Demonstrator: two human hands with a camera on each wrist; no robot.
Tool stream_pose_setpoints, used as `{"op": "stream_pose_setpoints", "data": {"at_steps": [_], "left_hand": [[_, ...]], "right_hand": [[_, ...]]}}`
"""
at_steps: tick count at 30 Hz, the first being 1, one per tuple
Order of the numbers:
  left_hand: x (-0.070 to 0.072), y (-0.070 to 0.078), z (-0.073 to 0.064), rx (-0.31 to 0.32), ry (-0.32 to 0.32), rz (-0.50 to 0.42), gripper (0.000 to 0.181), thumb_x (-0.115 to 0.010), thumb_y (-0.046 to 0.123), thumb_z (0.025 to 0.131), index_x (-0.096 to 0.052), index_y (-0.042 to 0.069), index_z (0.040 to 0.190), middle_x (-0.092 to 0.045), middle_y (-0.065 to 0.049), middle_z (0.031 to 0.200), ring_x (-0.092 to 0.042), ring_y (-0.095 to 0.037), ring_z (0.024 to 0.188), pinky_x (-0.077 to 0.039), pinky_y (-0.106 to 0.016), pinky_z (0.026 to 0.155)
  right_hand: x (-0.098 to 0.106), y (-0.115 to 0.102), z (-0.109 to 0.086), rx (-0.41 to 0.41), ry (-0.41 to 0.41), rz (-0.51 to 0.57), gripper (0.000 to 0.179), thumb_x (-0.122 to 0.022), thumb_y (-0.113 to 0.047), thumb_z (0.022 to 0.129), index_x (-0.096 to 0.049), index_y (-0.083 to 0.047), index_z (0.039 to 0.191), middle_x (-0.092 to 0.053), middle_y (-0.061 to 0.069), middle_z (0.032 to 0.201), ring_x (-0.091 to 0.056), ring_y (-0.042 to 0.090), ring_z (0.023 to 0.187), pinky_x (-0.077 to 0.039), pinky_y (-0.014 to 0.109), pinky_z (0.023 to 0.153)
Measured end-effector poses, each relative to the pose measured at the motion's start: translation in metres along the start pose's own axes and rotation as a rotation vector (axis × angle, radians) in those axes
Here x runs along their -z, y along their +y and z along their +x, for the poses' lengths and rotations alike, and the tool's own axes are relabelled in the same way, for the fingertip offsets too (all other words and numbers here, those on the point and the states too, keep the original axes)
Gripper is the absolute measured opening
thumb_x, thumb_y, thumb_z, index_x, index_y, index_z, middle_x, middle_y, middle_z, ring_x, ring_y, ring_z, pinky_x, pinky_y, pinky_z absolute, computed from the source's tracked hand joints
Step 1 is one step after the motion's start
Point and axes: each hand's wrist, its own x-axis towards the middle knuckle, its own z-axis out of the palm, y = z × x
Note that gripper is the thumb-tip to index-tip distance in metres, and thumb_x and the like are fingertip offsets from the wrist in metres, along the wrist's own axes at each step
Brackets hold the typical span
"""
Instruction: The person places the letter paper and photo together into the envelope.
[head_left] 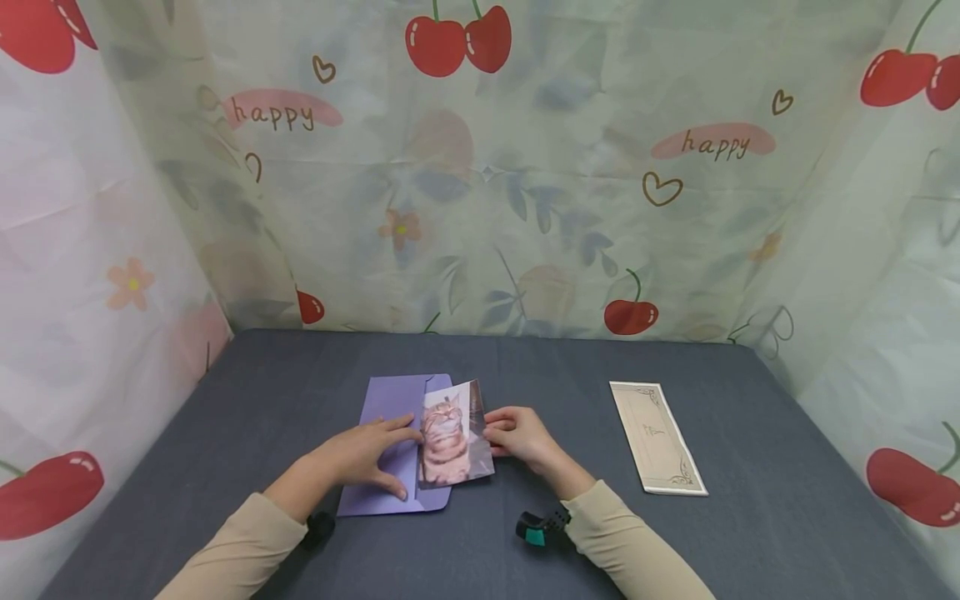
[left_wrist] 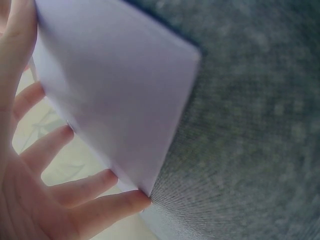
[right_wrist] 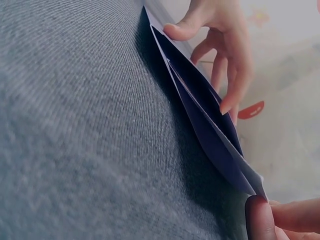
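Leftmost, we note the left hand (head_left: 375, 454) spread over the purple envelope (head_left: 390, 396), fingers extended and clasping nothing. Next, the cat picture card (head_left: 446, 442) lies just left of the right-hand grip, tilted slightly, its visible part longer front to back, roughly along the envelope's long axis; we judge that the envelope's mouth, on the grip's side, is the relation that matters. The right hand (head_left: 528, 437), nearer the card, pinches its right edge between thumb and fingers. Well right of the grip lies a cream card with scrollwork corners (head_left: 658, 437). From the right wrist we see the mouth gaping, a pale edge between its walls, which the head view hides; the left wrist shows only purple paper under spread fingertips, no cat.
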Motion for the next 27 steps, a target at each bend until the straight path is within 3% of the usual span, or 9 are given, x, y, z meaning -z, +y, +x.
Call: {"op": "stream_pose_setpoints", "data": {"at_steps": [27], "left_hand": [[0.000, 0.001, 0.001, 0.025, -0.009, -0.008, 0.074, -0.074, 0.055, 0.067, -0.051, 0.020, 0.128, -0.033, -0.020, 0.150, -0.033, -0.052, 0.131, -0.029, -0.061, 0.106]], "right_hand": [[-0.015, -0.003, 0.001, 0.023, -0.043, 0.011, 0.029, -0.060, 0.001, 0.087, -0.056, 0.011, 0.113, -0.066, 0.018, 0.093, -0.061, 0.008, 0.068, -0.058, 0.030, 0.065]]}}
